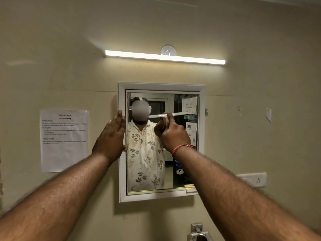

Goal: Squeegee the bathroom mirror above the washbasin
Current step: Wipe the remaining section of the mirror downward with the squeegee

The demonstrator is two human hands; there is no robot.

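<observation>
Glossy glass mirror (147,171), smooth white frame (122,180), matt paper notice (64,153)

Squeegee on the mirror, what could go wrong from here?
The squeegee in the right hand sits slightly tilted and spans only part of the mirror, so a pull down may leave streaks beside it. The left hand rests flat on the frame at the glass edge and might smudge it.

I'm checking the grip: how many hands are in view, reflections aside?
2: the left hand rests flat on the mirror's left frame; the right hand grips the squeegee on the glass.
</observation>
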